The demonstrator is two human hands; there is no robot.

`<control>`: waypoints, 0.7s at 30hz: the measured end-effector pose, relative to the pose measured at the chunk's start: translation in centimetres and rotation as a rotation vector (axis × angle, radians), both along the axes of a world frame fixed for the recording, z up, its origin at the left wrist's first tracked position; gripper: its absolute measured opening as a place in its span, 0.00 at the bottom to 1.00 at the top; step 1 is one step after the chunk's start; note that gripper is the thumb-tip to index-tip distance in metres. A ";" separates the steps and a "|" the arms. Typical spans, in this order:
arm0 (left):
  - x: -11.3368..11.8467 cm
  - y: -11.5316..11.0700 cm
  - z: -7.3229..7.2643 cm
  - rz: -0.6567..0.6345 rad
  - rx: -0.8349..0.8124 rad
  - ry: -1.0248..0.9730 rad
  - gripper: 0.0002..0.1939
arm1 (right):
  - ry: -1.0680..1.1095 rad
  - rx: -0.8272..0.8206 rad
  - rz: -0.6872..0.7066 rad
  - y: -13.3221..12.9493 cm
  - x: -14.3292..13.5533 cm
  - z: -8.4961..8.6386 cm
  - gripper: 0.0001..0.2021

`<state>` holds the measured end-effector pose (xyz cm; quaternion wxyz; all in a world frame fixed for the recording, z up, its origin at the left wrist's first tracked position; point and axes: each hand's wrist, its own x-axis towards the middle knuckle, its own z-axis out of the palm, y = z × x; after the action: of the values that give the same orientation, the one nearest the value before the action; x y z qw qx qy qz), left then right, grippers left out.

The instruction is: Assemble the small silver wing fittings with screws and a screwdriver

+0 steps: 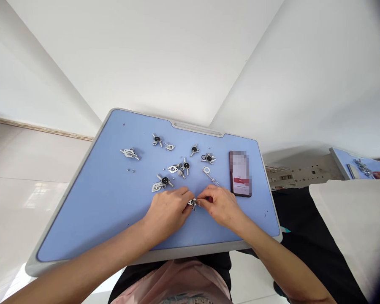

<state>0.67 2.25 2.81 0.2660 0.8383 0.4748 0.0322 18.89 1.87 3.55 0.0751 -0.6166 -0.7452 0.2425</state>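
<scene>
Near the desktop's front edge, the left hand [169,207] and right hand [222,207] pinch a small metal fitting [193,203] between them — fingers closed on opposite sides, partly hiding its shape. Beyond lie silvery fittings with round black faces, one such fitting [165,180] just past the left hand, and a flat, holed plate [172,169]. The smooth blue desktop [91,202] has a grey rim with a long, rounded groove [198,128]; a smartphone [240,173] lies at right.
</scene>
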 end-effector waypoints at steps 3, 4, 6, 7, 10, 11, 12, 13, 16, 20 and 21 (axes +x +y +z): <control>0.0 0.0 0.0 0.000 -0.002 -0.009 0.11 | 0.070 -0.073 0.004 0.4 0.5 0.3 0.07; 0.0 0.1 0.0 -0.002 -0.004 -0.012 0.11 | 0.088 -0.095 -0.001 0.5 0.7 0.4 0.07; 0.0 0.1 0.0 0.000 -0.011 -0.013 0.11 | 0.115 -0.119 -0.016 0.6 1.1 0.7 0.09; -0.1 0.1 0.0 0.002 -0.013 -0.014 0.11 | 0.126 -0.114 -0.020 0.5 1.2 0.8 0.09; -0.1 0.1 -0.1 0.011 -0.011 -0.018 0.10 | 0.143 -0.033 0.049 -0.1 1.3 0.7 0.09; -0.1 0.1 -0.2 0.010 -0.008 -0.024 0.10 | 0.136 0.009 0.095 -0.4 1.2 0.6 0.10; -0.1 0.1 -0.2 0.008 -0.004 -0.031 0.10 | 0.119 0.055 0.136 -0.7 1.1 0.5 0.10; -0.1 0.1 -0.3 0.005 -0.001 -0.039 0.10 | 0.097 0.098 0.169 -1.0 1.0 0.3 0.10; -0.1 0.0 -0.3 -0.001 0.004 -0.042 0.10 | 0.044 0.195 0.200 -1.7 0.8 -0.1 0.10; -0.2 0.1 -0.2 0.008 0.005 -0.024 0.10 | 0.088 0.225 0.199 -1.6 1.6 0.1 0.10; -0.2 0.1 -0.2 0.010 0.006 -0.022 0.10 | 0.078 0.260 0.165 -1.4 2.0 0.1 0.10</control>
<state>0.50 2.31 2.62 0.2685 0.8364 0.4758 0.0444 20.93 0.48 3.69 0.1630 -0.5285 -0.8150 0.1730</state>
